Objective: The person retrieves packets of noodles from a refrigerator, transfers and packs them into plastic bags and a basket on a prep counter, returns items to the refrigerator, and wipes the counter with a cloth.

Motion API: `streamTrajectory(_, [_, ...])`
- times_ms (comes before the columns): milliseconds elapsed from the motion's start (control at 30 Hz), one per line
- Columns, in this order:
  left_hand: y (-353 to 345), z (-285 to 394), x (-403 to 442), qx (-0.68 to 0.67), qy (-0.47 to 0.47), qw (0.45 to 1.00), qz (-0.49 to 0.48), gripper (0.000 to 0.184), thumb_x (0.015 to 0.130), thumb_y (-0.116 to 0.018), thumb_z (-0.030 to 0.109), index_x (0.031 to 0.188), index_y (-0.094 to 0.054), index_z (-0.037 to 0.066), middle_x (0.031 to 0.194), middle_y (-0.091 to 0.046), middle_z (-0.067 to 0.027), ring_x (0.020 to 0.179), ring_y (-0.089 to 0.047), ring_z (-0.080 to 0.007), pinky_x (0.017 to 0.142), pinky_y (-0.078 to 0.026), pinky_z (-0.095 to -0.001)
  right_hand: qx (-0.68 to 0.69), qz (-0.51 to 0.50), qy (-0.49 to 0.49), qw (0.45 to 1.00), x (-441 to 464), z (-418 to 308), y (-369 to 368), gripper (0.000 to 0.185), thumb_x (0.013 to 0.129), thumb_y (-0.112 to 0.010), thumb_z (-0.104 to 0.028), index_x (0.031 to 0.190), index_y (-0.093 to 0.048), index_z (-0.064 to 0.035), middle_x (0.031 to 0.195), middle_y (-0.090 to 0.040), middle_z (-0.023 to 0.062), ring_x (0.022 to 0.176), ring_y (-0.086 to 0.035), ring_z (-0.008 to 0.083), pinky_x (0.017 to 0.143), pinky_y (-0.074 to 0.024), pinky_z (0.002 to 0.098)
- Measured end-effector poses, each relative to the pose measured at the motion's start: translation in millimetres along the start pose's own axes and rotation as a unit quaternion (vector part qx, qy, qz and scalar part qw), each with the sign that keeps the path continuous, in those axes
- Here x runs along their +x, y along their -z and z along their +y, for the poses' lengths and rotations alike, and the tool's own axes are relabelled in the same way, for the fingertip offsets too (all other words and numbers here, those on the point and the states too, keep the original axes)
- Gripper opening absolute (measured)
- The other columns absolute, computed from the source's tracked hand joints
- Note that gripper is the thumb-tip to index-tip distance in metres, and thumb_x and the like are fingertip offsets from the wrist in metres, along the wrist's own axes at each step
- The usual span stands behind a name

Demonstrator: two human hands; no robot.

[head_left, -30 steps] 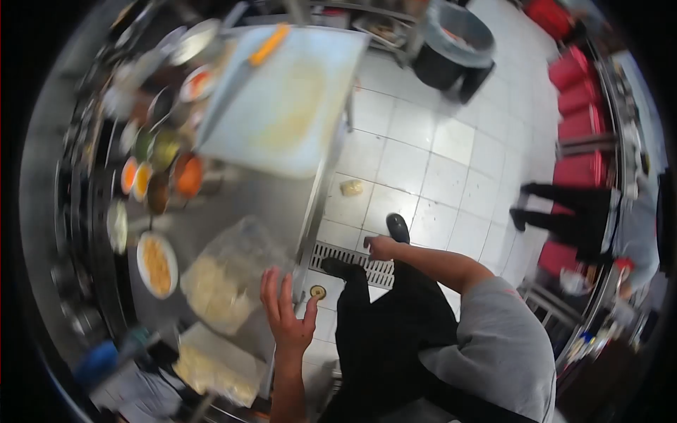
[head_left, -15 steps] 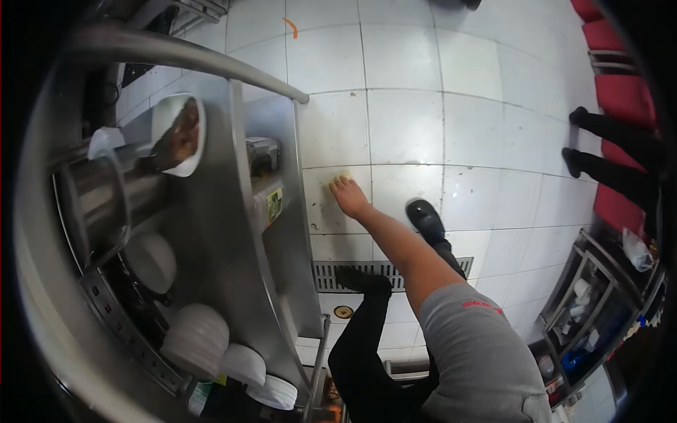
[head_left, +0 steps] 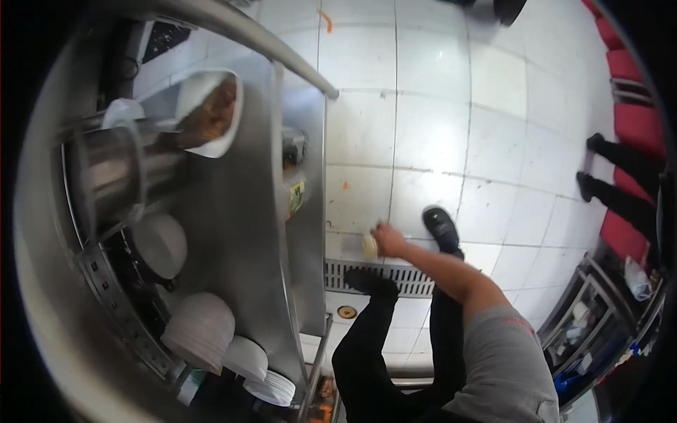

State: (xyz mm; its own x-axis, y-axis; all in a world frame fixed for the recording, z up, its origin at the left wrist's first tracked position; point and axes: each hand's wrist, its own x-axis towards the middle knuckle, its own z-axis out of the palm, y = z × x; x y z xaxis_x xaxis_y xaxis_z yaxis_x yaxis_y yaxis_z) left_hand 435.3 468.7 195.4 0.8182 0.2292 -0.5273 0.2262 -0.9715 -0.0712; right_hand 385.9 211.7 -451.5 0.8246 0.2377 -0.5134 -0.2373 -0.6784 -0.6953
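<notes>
My right hand [head_left: 387, 240] is low over the white tiled floor [head_left: 360, 134], a little above the slotted drain grate [head_left: 412, 278]. Its fingers are closed around a small pale yellow piece [head_left: 369, 245]; blur hides what exactly it is. An orange speck [head_left: 345, 186] lies on the tile farther out from the hand. One of my black shoes [head_left: 441, 227] stands to the right of the hand, the other [head_left: 371, 282] by the grate. My left hand is out of view.
On the left, a steel table [head_left: 240, 211] holds a white dish of brown food [head_left: 215, 116], a metal pot [head_left: 116, 173] and stacked white bowls [head_left: 201, 331]. An orange strip [head_left: 325, 21] lies on the far floor. A person's legs [head_left: 624, 176] and red seats [head_left: 627, 130] are at right.
My right hand has come up from the floor tile and back toward me with the pale yellow piece in it. The camera view has shifted, moving the surroundings rightward.
</notes>
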Motion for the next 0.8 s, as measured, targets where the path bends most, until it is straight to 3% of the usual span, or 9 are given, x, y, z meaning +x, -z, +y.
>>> streamTrajectory(67, [-43.4, -12.0, 13.4, 0.002, -0.184, 0.937, 0.298, 0.095, 0.095, -0.067, 0.055, 0.157, -0.026, -0.004, 0.146, -0.051, -0.0231, 0.132, -0.051, -0.0329, 0.105, -0.046, -0.0473, 0.179, -0.153, -0.045, 0.971, -73.2, -23.2, 42.4, 0.074, 0.065, -0.085, -0.038, 0.125, -0.06, -0.0023, 0.117, -0.066, 0.0246, 0.109, -0.063, 0.0428, 0.095, -0.0518, 0.049])
streamTrajectory(133, [-23.4, 31.4, 23.7, -0.026, -0.205, 0.944, 0.257, 0.088, 0.08, -0.072, 0.01, 0.156, -0.029, 0.001, 0.161, -0.026, -0.0229, 0.148, -0.027, -0.0457, 0.119, -0.03, -0.0555, 0.303, -0.176, -0.05, 0.935, -153.2, -72.2, 139.9, 0.077, 0.064, -0.086, -0.034, 0.128, -0.058, 0.001, 0.112, -0.069, 0.0193, 0.107, -0.066, 0.0317, 0.095, -0.0517, 0.042])
streamTrajectory(200, [-9.5, 39.3, 27.9, -0.054, -0.263, 0.939, 0.213, 0.083, 0.077, -0.068, 0.007, 0.153, -0.035, 0.001, 0.156, -0.03, -0.0264, 0.144, -0.031, -0.0488, 0.117, -0.029, -0.0564, 0.467, -0.148, -0.131, 0.862, -232.4, -75.0, 182.2, 0.063, 0.073, -0.079, -0.016, 0.13, -0.053, -0.0053, 0.115, -0.066, 0.0083, 0.106, -0.064, 0.0212, 0.098, -0.0511, 0.0397])
streamTrajectory(233, [1.8, 44.9, 30.7, -0.042, -0.306, 0.927, 0.214, 0.081, 0.076, -0.067, 0.007, 0.151, -0.038, 0.001, 0.154, -0.033, -0.028, 0.141, -0.033, -0.0506, 0.116, -0.03, -0.0569, 0.498, -0.109, -0.053, 0.858, -268.4, -94.9, 235.4, 0.068, 0.073, -0.077, -0.012, 0.135, -0.05, -0.0056, 0.119, -0.066, 0.0073, 0.107, -0.064, 0.02, 0.1, -0.0507, 0.0385])
streamTrajectory(333, [14.3, 46.1, 23.4, 0.005, -0.315, 0.907, 0.279, 0.075, 0.077, -0.066, 0.001, 0.149, -0.044, 0.002, 0.154, -0.037, -0.0245, 0.143, -0.035, -0.0458, 0.118, -0.032, -0.0551, 0.484, -0.29, -0.054, 0.824, -364.4, -26.6, 249.9, 0.075, 0.076, -0.082, -0.024, 0.141, -0.05, -0.0054, 0.127, -0.065, 0.0099, 0.115, -0.063, 0.0214, 0.1, -0.0514, 0.0387])
streamTrajectory(367, [20.2, 45.4, 18.0, 0.003, -0.316, 0.902, 0.295, 0.074, 0.078, -0.064, 0.001, 0.149, -0.044, 0.002, 0.154, -0.037, -0.0244, 0.145, -0.033, -0.045, 0.118, -0.032, -0.0546, 0.457, -0.303, -0.164, 0.82, -401.0, -79.5, 290.1, 0.064, 0.078, -0.082, -0.027, 0.132, -0.058, -0.0054, 0.119, -0.067, 0.01, 0.11, -0.065, 0.0214, 0.093, -0.0541, 0.039])
streamTrajectory(467, [25.0, 39.2, 2.8, -0.018, -0.3, 0.905, 0.302, 0.069, 0.084, -0.066, 0.007, 0.148, -0.044, 0.002, 0.155, -0.036, -0.0241, 0.148, -0.028, -0.0439, 0.122, -0.029, -0.0526, 0.483, -0.287, -0.298, 0.771, -424.7, 16.3, 290.1, 0.038, 0.088, -0.069, -0.02, 0.122, -0.062, -0.005, 0.1, -0.068, 0.0063, 0.093, -0.065, 0.0207, 0.084, -0.0541, 0.0373])
streamTrajectory(600, [26.4, 56.3, -50.9, -0.274, -0.287, 0.874, 0.279, 0.062, 0.095, -0.066, 0.018, 0.15, -0.043, 0.003, 0.161, -0.029, -0.021, 0.151, -0.024, -0.0408, 0.123, -0.026, -0.0502, 0.491, -0.13, -0.225, 0.831, -400.5, -56.5, 381.8, 0.038, 0.09, -0.062, -0.021, 0.123, -0.061, -0.0044, 0.102, -0.067, 0.0081, 0.09, -0.066, 0.0236, 0.085, -0.0554, 0.0402])
streamTrajectory(800, [21.8, 35.7, -151.7, -0.602, -0.259, 0.726, 0.207, 0.064, 0.103, -0.06, 0.024, 0.156, -0.032, 0.004, 0.165, -0.02, -0.0189, 0.155, -0.019, -0.0322, 0.124, -0.022, -0.0442, 0.541, -0.35, 0.025, 0.765, -335.8, -424.0, 438.8, 0.082, 0.076, -0.083, -0.024, 0.147, -0.044, -0.0085, 0.132, -0.06, 0.0133, 0.118, -0.062, 0.0322, 0.093, -0.0567, 0.0506])
